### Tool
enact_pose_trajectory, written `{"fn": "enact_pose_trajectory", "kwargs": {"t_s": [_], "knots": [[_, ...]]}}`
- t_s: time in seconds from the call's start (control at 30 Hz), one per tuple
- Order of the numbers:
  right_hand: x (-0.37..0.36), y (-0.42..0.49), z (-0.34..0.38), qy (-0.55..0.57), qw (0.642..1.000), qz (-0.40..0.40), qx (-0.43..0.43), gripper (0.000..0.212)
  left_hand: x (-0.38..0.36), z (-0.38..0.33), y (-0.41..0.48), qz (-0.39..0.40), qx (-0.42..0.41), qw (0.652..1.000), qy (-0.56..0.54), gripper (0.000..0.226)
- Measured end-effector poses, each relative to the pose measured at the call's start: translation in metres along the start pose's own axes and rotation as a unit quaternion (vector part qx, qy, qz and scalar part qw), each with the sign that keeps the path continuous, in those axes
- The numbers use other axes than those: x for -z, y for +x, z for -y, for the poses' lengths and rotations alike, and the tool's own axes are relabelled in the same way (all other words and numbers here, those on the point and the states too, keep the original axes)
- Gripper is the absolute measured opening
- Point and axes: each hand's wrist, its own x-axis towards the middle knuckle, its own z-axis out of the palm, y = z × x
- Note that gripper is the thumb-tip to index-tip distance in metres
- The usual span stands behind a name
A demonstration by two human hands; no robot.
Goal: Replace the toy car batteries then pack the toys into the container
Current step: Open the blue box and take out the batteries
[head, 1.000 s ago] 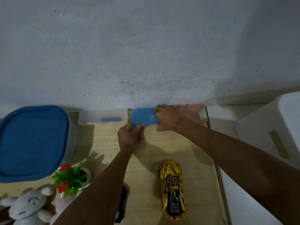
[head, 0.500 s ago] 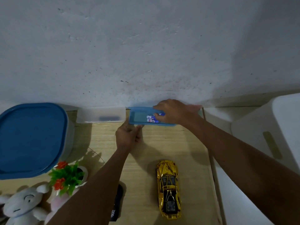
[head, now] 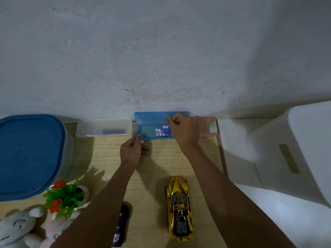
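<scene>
Translucent blue plastic box [head: 146,135] open, hinged lid [head: 152,118] raised, white-blue batteries [head: 162,133] inside; left hand [head: 130,151] pinching near corner, right hand [head: 182,130] pinching lid's edge.

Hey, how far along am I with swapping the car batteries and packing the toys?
Early on. Done: the blue battery case is open, with batteries showing inside. In hand: your left hand grips its near corner while your right hand pinches the lid. Left: the gold toy car sits on the table away from both hands, the plush toy is unpacked and the blue-lidded container is closed.
</scene>
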Motion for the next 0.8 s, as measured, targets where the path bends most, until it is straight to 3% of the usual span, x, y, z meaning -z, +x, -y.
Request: {"fn": "enact_pose_trajectory", "kwargs": {"t_s": [0.1,0.2,0.3,0.47,0.8], "knots": [[-0.008,-0.009,-0.008,-0.093,0.990,0.089,0.054,0.029,0.001,-0.003,-0.001,0.016,0.018,0.999,-0.026,0.032],[-0.009,-0.014,-0.013,-0.172,0.966,0.126,0.146,0.039,0.003,-0.005,-0.002,0.035,0.025,0.999,-0.030,0.036],[-0.012,-0.019,-0.012,-0.236,0.942,0.162,0.177,0.046,0.004,-0.004,-0.002,0.043,0.025,0.998,-0.022,0.039],[-0.018,-0.019,-0.011,-0.261,0.921,0.212,0.198,0.051,0.006,-0.003,-0.001,0.044,0.024,0.999,-0.015,0.040],[-0.024,-0.012,0.001,-0.192,0.890,0.296,0.289,0.030,0.005,-0.003,-0.003,0.042,0.022,0.999,0.013,0.038]]}}
